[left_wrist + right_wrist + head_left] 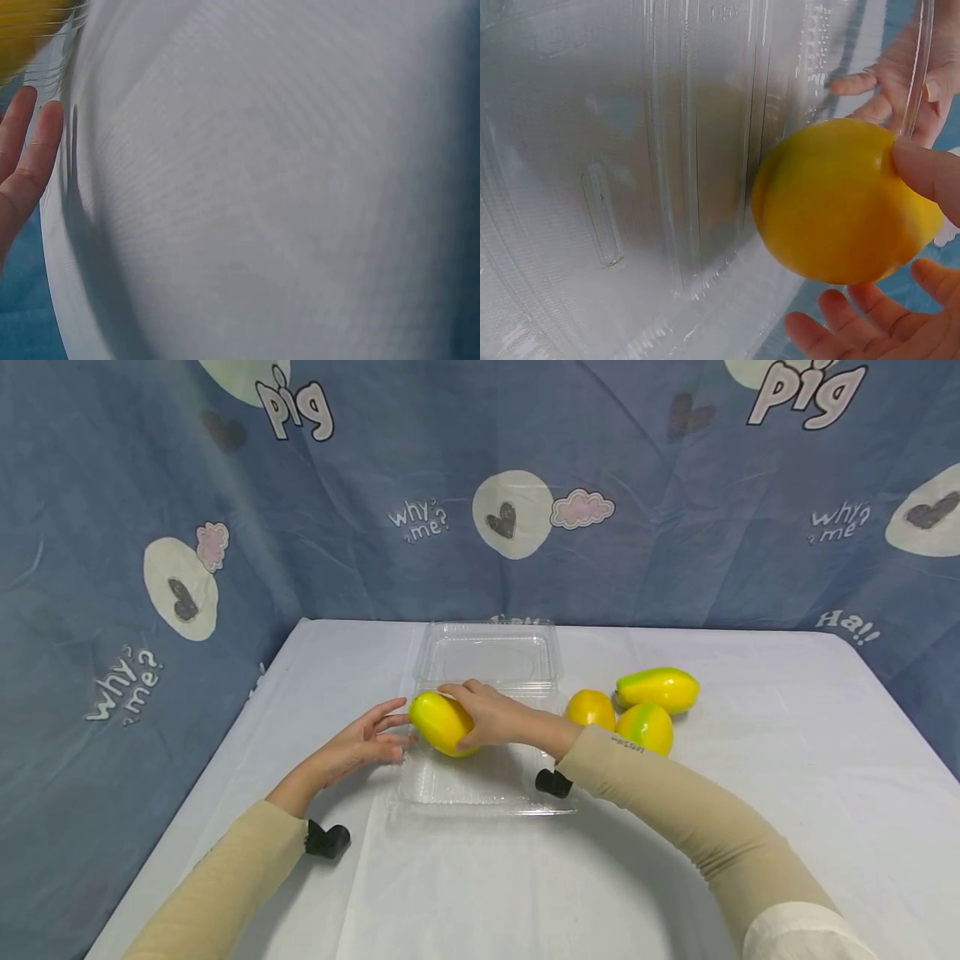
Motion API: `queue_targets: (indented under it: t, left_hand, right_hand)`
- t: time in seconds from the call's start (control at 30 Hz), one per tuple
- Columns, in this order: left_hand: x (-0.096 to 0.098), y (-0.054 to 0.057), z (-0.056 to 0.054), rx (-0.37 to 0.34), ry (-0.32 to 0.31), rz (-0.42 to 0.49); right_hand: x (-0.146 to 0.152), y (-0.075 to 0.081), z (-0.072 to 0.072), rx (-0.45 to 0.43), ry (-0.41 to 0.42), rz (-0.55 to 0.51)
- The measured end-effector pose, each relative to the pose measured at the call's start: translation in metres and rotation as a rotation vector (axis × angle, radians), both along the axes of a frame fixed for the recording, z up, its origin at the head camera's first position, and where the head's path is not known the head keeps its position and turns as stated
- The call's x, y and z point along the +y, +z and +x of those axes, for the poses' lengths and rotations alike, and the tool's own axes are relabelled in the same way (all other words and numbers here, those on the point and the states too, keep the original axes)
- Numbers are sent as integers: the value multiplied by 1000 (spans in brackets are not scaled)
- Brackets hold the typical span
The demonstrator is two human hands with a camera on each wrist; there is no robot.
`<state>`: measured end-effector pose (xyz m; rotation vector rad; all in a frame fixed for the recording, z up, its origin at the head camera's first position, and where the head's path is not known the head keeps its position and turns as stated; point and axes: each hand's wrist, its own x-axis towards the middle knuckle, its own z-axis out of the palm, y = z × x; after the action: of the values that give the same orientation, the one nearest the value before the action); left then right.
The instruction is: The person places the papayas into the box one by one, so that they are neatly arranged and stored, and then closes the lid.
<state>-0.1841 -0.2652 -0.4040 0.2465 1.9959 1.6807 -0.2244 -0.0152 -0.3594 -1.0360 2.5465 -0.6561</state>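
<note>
A yellow papaya with a greenish tip (442,723) is held in my right hand (491,717), thumb on the near side and fingers over the far side. It is over the left part of a clear plastic clamshell box (450,781), whose lid (487,652) is folded back away from me. My left hand (360,743) has its fingers spread beside the box's left wall, fingertips close to the papaya's left end. In the right wrist view the papaya (844,202) shows between thumb and fingers, with the left hand (907,82) behind the clear wall.
To the right of the box are a long yellow-green fruit (660,690), a rounder yellow one (590,707) and one with a green stripe (647,728), grouped close together. A white cloth (787,793) covers the table, and a blue printed curtain (360,568) hangs behind it.
</note>
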Motion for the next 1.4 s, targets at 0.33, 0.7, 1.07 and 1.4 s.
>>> queue_targets:
  t: [0.33,0.7,1.07,1.4]
  left_hand:
    - [0,1,0,13,-8,13]
    - [1,0,0,22,-11,11]
    - [1,1,0,16,-7,21]
    - [1,-1,-2,9,-8,21]
  right_hand:
    - [1,2,0,-22,-5,23]
    - [2,4,1,-26,2,38]
    - [16,24,-4,-27,-19,9]
    - [54,48,-2,10,-9,-100]
